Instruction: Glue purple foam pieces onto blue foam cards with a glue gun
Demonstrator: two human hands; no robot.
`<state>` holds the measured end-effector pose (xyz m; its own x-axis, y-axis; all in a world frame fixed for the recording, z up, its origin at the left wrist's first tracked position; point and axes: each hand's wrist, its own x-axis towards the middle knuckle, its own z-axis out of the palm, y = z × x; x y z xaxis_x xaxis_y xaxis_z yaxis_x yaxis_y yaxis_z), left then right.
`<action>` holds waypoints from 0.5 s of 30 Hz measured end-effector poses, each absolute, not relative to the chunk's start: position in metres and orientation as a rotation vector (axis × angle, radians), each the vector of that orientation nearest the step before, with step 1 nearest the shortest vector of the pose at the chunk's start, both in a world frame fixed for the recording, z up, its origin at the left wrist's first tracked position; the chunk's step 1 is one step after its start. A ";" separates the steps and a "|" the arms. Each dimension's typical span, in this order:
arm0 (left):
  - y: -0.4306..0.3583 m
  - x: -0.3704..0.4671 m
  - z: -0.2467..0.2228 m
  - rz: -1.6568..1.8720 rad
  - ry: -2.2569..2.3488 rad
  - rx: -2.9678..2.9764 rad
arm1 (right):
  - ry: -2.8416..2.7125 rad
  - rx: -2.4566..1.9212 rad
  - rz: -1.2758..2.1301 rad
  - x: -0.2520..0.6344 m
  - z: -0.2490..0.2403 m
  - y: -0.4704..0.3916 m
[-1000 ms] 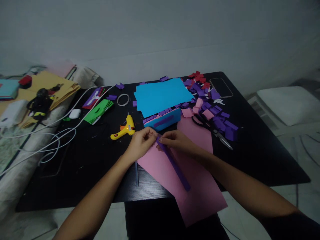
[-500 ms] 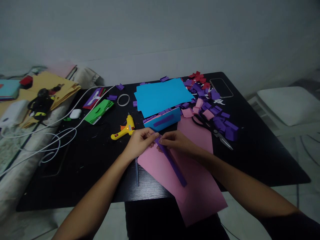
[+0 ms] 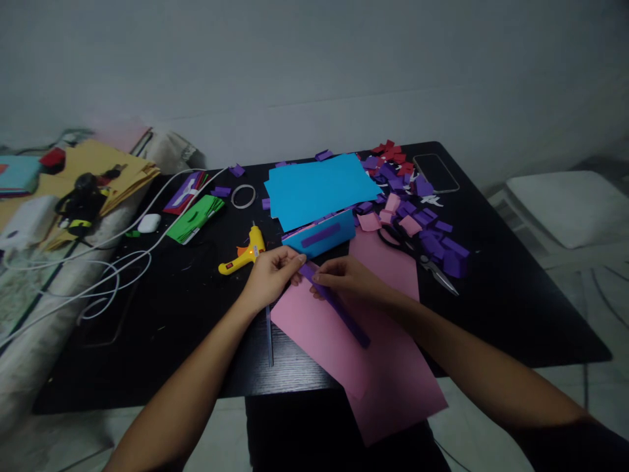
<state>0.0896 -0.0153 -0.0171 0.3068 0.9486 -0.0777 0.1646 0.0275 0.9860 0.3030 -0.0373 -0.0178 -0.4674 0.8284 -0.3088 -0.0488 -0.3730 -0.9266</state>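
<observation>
A long purple paper strip [image 3: 344, 313] slants over pink sheets [image 3: 393, 387] on the black table. My left hand [image 3: 275, 272] pinches the strip's upper end between thumb and fingers. Close beside it, my right hand [image 3: 344, 275] grips the same strip a little lower, its fingertips partly hidden. Just beyond both hands stands a folded blue paper piece [image 3: 337, 244] with a purple patch on its face. A yellow glue gun [image 3: 246, 254] lies left of my left hand, and a thin clear stick [image 3: 269, 337] is below it.
Blue sheets [image 3: 319, 187] lie at the back. Scissors [image 3: 435, 272] and many purple cut pieces [image 3: 432, 242] are at the right, near a phone-like outline [image 3: 436, 173]. Green paper [image 3: 196, 218], white cables [image 3: 162, 235] and a tape ring [image 3: 243, 196] sit at the left.
The strip's lower end has risen slightly toward the hands. Both hands have shifted a little, the left one up and left, still holding the strip.
</observation>
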 end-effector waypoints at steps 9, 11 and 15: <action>-0.013 0.090 -0.017 0.903 1.113 1.296 | -1.125 -1.121 1.920 0.300 -0.022 -0.037; -0.015 0.093 -0.018 0.874 1.091 1.271 | -1.134 -1.116 1.905 0.301 -0.021 -0.037; -0.018 0.095 -0.019 0.848 1.073 1.235 | -1.148 -1.101 1.915 0.303 -0.022 -0.037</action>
<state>0.0951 -0.0175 -0.0190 0.3016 0.9383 -0.1694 0.0519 0.1612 0.9856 0.3032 -0.0367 -0.0224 -0.4438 0.8328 -0.3309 -0.1006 -0.4133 -0.9050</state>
